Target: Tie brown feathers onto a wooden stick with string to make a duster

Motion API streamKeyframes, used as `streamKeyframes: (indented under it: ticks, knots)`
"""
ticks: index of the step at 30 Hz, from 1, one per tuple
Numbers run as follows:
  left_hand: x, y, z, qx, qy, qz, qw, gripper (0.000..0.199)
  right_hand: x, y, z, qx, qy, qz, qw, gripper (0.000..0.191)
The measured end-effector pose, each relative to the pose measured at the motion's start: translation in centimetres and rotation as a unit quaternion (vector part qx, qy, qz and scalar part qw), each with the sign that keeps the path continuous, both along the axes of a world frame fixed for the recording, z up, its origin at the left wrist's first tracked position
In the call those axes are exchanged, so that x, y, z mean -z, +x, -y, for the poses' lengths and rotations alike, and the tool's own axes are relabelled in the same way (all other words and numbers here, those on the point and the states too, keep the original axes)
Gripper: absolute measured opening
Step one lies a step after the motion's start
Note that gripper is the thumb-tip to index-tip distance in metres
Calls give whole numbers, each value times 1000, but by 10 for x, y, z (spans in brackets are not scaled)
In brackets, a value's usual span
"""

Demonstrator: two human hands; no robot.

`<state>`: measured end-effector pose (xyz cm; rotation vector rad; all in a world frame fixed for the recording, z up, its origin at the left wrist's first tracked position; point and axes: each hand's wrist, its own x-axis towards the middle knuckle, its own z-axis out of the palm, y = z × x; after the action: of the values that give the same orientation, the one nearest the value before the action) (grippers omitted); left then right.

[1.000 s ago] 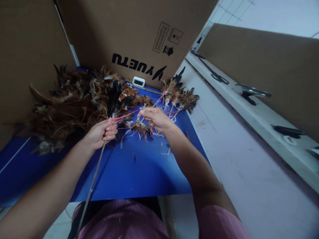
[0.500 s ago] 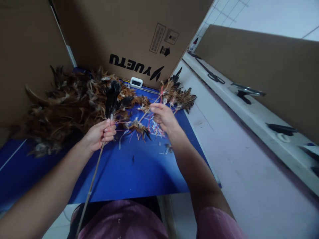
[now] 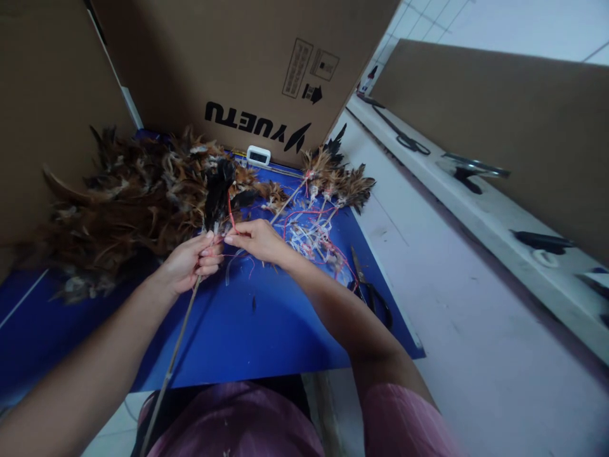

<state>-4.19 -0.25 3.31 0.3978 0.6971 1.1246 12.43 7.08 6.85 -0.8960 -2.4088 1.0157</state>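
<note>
L hand [image 3: 195, 259]: fingers curled tight around stick [image 3: 182, 333], just below black feathers [image 3: 219, 190] at its upper end. R hand [image 3: 257, 241]: thumb + index pinched on red string [image 3: 231, 214], right next to L hand; other fingers loosely bent, partly hidden. Can't tell how many turns of string are on the stick. Stick's lower end runs down past front tabletop edge, toward my lap, approx. diagonal.

Edges/room: blue tabletop [image 3: 266, 336] ends just ahead of my pink shirt [image 3: 238, 422]; front stretch has a small dark feather bit [image 3: 254, 303] on it, so some room there. R edge borders a pale surface [image 3: 428, 279]. Scissors [image 3: 363, 284] lie near that edge, beside R forearm. Big brown feather pile [image 3: 137, 209] crowds L side, behind + beside L hand. Tangle of white/red strips [image 3: 311, 241] sits right of R hand; feather-tipped sticks [image 3: 328, 178] behind it.

Containers: cardboard w/ upside-down "YUETU" print [image 3: 252, 57] stands at back, can't tell if it's a full box or what's inside. Small white display unit [image 3: 259, 155] at its foot. More cardboard [image 3: 499, 120] far R, behind a ledge w/ misc. tools.
</note>
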Motion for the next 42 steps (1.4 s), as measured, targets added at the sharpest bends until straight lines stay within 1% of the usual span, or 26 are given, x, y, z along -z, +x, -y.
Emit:
streamKeyframes:
  ticks: [5,8,11,13,19,22,25,27,30,33,35,38,42]
  knots:
    - [-1,0,1,15,12,-11,1000,22,0,9,-2,-14,-13,-11,1000,25]
    - [-1,1,0,-5,-7,-38,999,23,-8,28,-3,-10,-36,-14,999,26]
    - [-2,2,-1,-28,-39,-46,998,23,-22,58,-4,-14,-47,-2,999,27]
    - [-3,1,-2,-34,-45,-48,997,24,-31,83,-4,-12,-46,25,999,28]
    - [-5,0,-2,-43,-12,-83,996,27,-53,157,-7,27,-47,131,990,31]
    - [-4,-1,-2,-43,-4,-92,995,26,-63,181,-9,72,-6,187,980,25]
    - [-3,-1,-2,-48,-7,-94,994,26,-73,195,-11,119,40,206,970,32]
    - [-4,0,-2,-53,-17,-95,994,27,-81,199,-13,126,45,189,973,30]
    - [-6,1,-2,-52,-21,-105,993,29,-95,199,-14,115,49,139,982,21]
    - [-7,2,-2,-43,-7,-117,992,30,-110,193,-14,121,75,93,985,26]
    - [-6,3,-2,-39,-2,-121,992,29,-116,185,-14,122,90,66,986,27]
    - [-4,2,-2,-28,8,-123,992,27,-117,169,-12,102,75,35,991,27]
    - [1,0,-3,-9,23,-108,994,26,-103,139,-8,56,51,21,997,24]
